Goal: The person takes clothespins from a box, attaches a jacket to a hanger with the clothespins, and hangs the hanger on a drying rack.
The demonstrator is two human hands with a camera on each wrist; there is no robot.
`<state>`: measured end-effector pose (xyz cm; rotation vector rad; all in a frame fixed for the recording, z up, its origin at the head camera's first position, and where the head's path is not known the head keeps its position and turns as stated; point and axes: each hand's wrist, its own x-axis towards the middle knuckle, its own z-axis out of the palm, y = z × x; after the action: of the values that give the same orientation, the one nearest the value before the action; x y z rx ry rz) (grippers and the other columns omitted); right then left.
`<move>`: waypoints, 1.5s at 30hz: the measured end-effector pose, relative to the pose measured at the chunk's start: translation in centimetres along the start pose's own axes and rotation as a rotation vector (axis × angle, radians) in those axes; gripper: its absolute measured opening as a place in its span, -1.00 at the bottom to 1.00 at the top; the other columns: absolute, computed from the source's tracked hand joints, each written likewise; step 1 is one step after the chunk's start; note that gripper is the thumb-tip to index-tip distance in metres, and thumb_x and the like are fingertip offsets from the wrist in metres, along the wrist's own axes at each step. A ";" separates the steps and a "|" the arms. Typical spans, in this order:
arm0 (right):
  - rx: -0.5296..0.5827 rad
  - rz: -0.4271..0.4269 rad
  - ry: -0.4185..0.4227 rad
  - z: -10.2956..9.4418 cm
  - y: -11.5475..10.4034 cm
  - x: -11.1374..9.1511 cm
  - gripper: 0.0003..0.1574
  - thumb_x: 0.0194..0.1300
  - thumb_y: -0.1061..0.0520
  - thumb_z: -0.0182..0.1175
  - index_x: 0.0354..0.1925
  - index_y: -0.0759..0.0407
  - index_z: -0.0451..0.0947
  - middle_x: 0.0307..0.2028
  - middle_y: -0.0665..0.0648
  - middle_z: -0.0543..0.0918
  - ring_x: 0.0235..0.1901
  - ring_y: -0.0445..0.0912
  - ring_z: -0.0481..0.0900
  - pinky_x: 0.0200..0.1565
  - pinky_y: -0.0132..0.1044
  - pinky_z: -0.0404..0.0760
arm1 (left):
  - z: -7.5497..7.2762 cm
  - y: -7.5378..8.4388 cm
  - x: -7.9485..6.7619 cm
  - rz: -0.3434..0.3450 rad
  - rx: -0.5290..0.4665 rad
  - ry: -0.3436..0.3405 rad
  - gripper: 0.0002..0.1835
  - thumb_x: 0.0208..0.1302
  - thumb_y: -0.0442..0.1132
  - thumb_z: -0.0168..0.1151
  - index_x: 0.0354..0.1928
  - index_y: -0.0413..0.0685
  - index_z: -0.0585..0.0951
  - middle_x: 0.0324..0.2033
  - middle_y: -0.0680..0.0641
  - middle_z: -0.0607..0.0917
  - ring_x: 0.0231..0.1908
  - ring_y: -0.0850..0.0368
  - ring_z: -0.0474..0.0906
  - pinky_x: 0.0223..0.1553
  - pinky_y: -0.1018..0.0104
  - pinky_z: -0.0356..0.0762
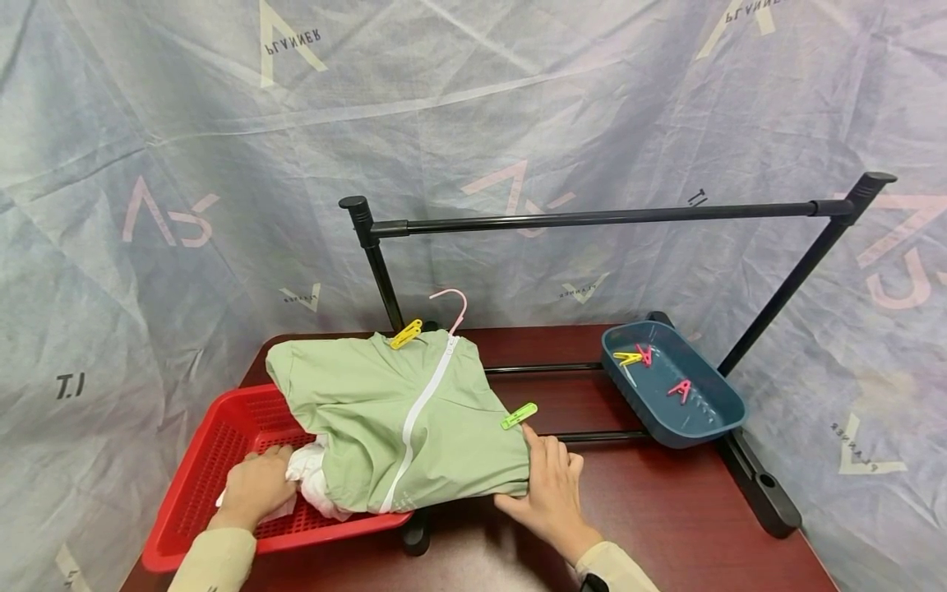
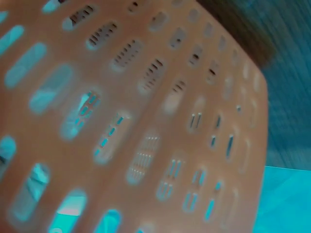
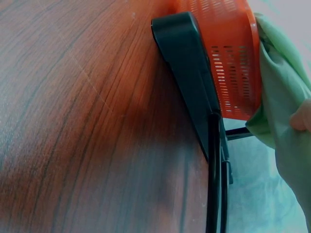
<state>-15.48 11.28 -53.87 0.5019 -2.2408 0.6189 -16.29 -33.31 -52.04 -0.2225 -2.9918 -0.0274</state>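
A light green zip jacket point(image 1: 436, 444) with a white zipper lies over the right part of a red basket point(image 1: 185, 493), a pink hanger point(image 1: 462, 308) at its collar. A yellow clothespin point(image 1: 405, 334) is clipped at its upper edge and a green clothespin point(image 1: 519, 415) at its right side. My right hand point(image 1: 547, 485) grips the jacket's lower right edge; in the right wrist view a fingertip point(image 3: 302, 115) presses the green fabric. Inside the basket, my left hand point(image 1: 257, 487) curls round white cloth point(image 1: 312, 473), its fingertips partly hidden. The left wrist view shows mostly the basket's slotted wall point(image 2: 160, 111).
Behind the jacket stands a black rack with a horizontal bar point(image 1: 607, 218); its base foot point(image 3: 187, 63) stands beside the basket. At right, a blue tray point(image 1: 673, 411) holds pink and yellow clothespins point(image 1: 679, 390). Everything rests on a reddish-brown table point(image 1: 666, 518).
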 end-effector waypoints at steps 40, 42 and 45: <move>0.022 -0.024 0.049 -0.8 0.2 0.4 0.32 -0.61 -0.17 0.49 0.20 0.38 0.41 -0.29 0.17 0.41 -0.34 0.06 0.33 -0.28 -0.06 0.10 | -2.6 0.7 -0.3 -0.087 -0.080 0.138 -0.57 -0.26 -0.27 0.30 -0.22 -0.24 0.51 -0.31 -0.32 0.50 -0.27 -0.38 0.35 -0.46 -0.25 0.36; 0.028 -0.026 0.051 -0.9 0.3 0.4 0.33 -0.61 -0.17 0.49 0.20 0.39 0.41 -0.29 0.17 0.41 -0.33 0.06 0.33 -0.28 -0.06 0.10 | -2.8 0.8 -0.3 -0.087 -0.077 0.153 -0.59 -0.25 -0.28 0.30 -0.23 -0.24 0.51 -0.32 -0.31 0.50 -0.28 -0.38 0.36 -0.47 -0.24 0.36; 0.031 -0.028 0.055 -1.1 0.4 0.6 0.33 -0.61 -0.18 0.49 0.20 0.38 0.40 -0.29 0.17 0.41 -0.33 0.06 0.33 -0.28 -0.05 0.11 | -3.2 1.1 -0.4 -0.084 -0.078 0.181 -0.60 -0.26 -0.29 0.30 -0.25 -0.23 0.51 -0.33 -0.30 0.49 -0.28 -0.37 0.36 -0.48 -0.23 0.36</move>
<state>-15.45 12.08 -52.90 0.5252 -2.1717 0.6459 -15.32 -32.33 -48.92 -0.0967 -2.8206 -0.1640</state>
